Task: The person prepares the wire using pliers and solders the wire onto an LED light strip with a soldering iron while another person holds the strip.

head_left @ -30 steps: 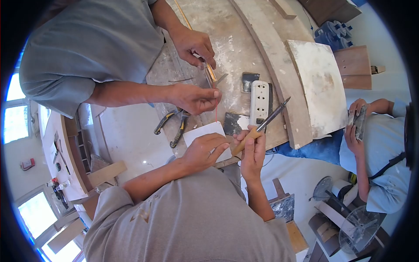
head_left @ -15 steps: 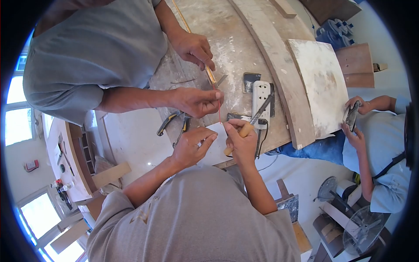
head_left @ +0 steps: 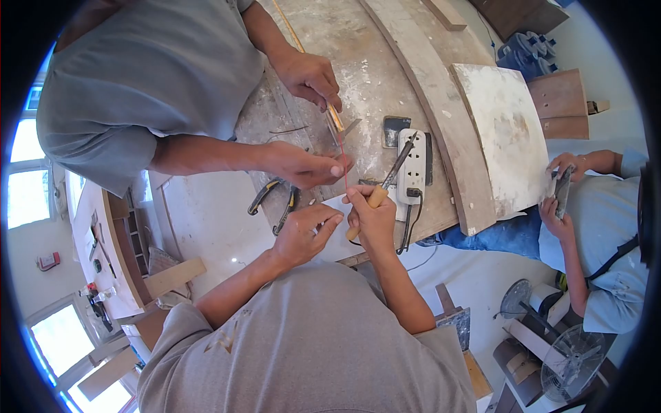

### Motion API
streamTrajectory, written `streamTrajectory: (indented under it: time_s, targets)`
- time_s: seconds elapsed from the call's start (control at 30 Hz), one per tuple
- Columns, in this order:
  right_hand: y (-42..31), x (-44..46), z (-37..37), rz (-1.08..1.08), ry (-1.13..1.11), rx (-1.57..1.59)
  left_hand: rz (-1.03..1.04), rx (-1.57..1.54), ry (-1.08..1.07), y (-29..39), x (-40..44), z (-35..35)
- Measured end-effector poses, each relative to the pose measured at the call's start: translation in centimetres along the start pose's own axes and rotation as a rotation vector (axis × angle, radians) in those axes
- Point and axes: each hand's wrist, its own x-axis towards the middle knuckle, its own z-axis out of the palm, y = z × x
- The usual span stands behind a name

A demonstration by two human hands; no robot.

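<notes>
The wire point(head_left: 345, 160) is red, the power strip point(head_left: 411, 162) white with dark socket holes, its plug point(head_left: 414, 193) black. The pliers' handles point(head_left: 263, 196) are black and yellow. White smears streak the tan-brown counter point(head_left: 365, 45). The wearer's grey shirt point(head_left: 303, 330) carries a brown mark; the jeans point(head_left: 475, 243) are blue.

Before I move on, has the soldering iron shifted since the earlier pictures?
Yes: the soldering iron has swung left, its tip going from over the curved board to over the power strip.
</notes>
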Motion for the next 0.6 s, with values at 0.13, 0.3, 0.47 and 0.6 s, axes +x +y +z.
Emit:
streamTrajectory:
  time_s: [0.13,0.3,0.47,0.6]
  targets:
    - [0.1,0.1,0.3,0.002,0.017,0.023,0.013,0.009,0.009,-0.3,0.0,0.2]
    - [0.7,0.7,0.1,0.000,0.012,-0.023,-0.095,-0.012,0.031,-0.7,0.3,0.3]
    - [1.0,0.5,0.1,-0.008,0.027,-0.111,-0.184,-0.040,0.161,-1.2,0.7,0.1]
    - [0.7,0.0,0.5,-0.020,0.042,-0.108,-0.283,-0.060,0.325,-2.0,3.3,0.2]
